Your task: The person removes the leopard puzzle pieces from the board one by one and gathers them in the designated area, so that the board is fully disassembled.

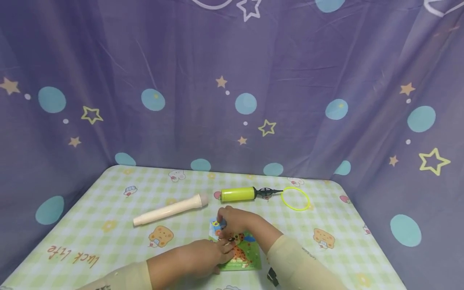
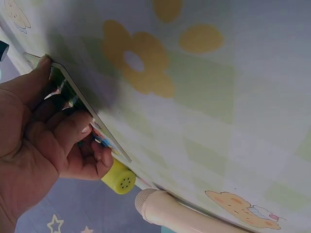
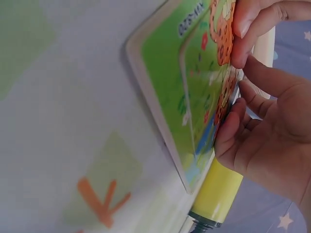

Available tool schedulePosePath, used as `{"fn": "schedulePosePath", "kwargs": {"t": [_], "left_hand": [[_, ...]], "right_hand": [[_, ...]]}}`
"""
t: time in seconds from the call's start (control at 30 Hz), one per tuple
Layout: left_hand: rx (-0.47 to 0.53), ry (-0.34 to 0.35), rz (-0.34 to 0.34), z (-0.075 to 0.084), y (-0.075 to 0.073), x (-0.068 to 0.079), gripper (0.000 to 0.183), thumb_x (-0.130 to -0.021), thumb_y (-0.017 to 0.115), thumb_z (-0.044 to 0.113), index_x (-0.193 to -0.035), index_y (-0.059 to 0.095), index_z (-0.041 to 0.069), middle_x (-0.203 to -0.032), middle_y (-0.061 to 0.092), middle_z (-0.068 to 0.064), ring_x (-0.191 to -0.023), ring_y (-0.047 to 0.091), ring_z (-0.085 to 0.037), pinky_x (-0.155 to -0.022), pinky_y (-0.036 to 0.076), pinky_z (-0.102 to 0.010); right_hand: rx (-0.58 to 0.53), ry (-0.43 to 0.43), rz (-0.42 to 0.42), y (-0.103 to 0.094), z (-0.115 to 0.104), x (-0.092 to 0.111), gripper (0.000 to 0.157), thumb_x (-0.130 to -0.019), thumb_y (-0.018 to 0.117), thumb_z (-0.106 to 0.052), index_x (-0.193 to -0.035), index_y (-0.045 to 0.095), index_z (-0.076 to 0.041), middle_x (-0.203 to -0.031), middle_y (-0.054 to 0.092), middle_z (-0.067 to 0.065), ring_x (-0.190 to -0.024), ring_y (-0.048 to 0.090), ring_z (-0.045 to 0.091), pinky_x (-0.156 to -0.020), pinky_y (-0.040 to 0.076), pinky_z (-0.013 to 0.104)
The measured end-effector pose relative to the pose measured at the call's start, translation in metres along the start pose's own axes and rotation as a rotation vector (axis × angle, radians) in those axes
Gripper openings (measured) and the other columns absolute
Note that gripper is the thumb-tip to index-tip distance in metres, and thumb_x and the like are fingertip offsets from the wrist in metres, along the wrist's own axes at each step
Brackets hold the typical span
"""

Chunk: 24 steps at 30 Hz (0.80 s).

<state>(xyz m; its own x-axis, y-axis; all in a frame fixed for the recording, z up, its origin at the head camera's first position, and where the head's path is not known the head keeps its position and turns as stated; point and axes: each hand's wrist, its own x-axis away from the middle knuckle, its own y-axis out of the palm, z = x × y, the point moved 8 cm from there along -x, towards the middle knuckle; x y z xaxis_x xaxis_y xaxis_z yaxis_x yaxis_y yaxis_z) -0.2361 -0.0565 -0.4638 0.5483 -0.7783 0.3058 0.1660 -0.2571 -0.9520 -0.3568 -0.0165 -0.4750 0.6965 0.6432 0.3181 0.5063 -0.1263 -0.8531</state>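
A green jigsaw board (image 1: 242, 253) printed with an orange spotted animal lies flat on the checked tablecloth (image 1: 108, 209) near its front edge, and both hands crowd over it, seemingly so that one can steady the frame while the other works at the pieces. The left hand (image 1: 203, 255) comes in from the lower left with the forearm low across the cloth; in the left wrist view its thumb presses the board's edge and the curled fingers grip the rim. The right hand (image 1: 235, 221) reaches in from the lower right, wrist bent down over the board's far part, its curled fingertips (image 3: 231, 128) pressing on the picture surface; whether they pinch a loose piece cannot be told. Behind the board, well apart from the hands, lie a cream toy microphone (image 1: 170, 209), a yellow hand pump (image 1: 241, 194) and a thin yellow ring (image 1: 295, 198), before a purple starred curtain (image 1: 290, 80).
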Motion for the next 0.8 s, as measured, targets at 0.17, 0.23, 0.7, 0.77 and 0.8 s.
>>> {"fn": "schedulePosePath", "kwargs": {"t": [0.17,0.23,0.7,0.77,0.8], "left_hand": [[0.010,-0.008,-0.007,-0.0004,-0.0024,-0.0001,0.063,-0.093,0.061,0.040,-0.150,0.042,0.023,-0.159,0.032,0.000,-0.137,0.046,-0.021,-0.088,0.055,-0.024],[0.018,-0.013,-0.006,-0.0003,-0.0027,0.0001,0.062,-0.093,0.062,0.039,-0.150,0.043,0.022,-0.159,0.033,0.000,-0.137,0.046,-0.022,-0.089,0.055,-0.026],[0.054,-0.015,-0.005,-0.0014,-0.0021,0.0019,0.062,-0.092,0.064,0.038,-0.149,0.044,0.022,-0.158,0.035,0.001,-0.141,0.041,-0.022,-0.091,0.054,-0.028],[0.056,-0.015,-0.010,-0.0018,-0.0019,0.0017,0.062,-0.092,0.064,0.038,-0.149,0.044,0.022,-0.159,0.034,0.001,-0.141,0.040,-0.021,-0.091,0.054,-0.027],[0.060,-0.017,-0.012,-0.0021,-0.0017,0.0016,0.062,-0.093,0.063,0.038,-0.149,0.043,0.022,-0.159,0.033,0.001,-0.141,0.040,-0.021,-0.092,0.054,-0.027]], "right_hand": [[-0.053,0.005,-0.026,-0.0022,0.0021,-0.0012,0.035,-0.084,0.078,-0.035,-0.108,0.055,-0.023,-0.104,0.049,-0.003,-0.086,0.051,0.013,-0.074,0.045,0.028],[-0.064,-0.005,-0.030,-0.0018,0.0021,-0.0021,0.036,-0.084,0.078,-0.034,-0.108,0.055,-0.022,-0.104,0.049,-0.003,-0.087,0.050,0.013,-0.074,0.045,0.027],[-0.167,-0.009,-0.032,-0.0002,0.0063,-0.0044,0.033,-0.087,0.074,-0.039,-0.103,0.050,-0.023,-0.101,0.050,-0.003,-0.088,0.049,0.013,-0.077,0.044,0.028],[-0.209,-0.021,-0.030,-0.0005,0.0074,-0.0048,0.033,-0.087,0.074,-0.038,-0.102,0.050,-0.022,-0.099,0.052,-0.002,-0.086,0.049,0.012,-0.075,0.044,0.028],[-0.231,-0.027,-0.028,-0.0011,0.0077,-0.0048,0.033,-0.087,0.075,-0.037,-0.103,0.051,-0.021,-0.099,0.053,-0.002,-0.086,0.050,0.013,-0.075,0.044,0.028]]}}
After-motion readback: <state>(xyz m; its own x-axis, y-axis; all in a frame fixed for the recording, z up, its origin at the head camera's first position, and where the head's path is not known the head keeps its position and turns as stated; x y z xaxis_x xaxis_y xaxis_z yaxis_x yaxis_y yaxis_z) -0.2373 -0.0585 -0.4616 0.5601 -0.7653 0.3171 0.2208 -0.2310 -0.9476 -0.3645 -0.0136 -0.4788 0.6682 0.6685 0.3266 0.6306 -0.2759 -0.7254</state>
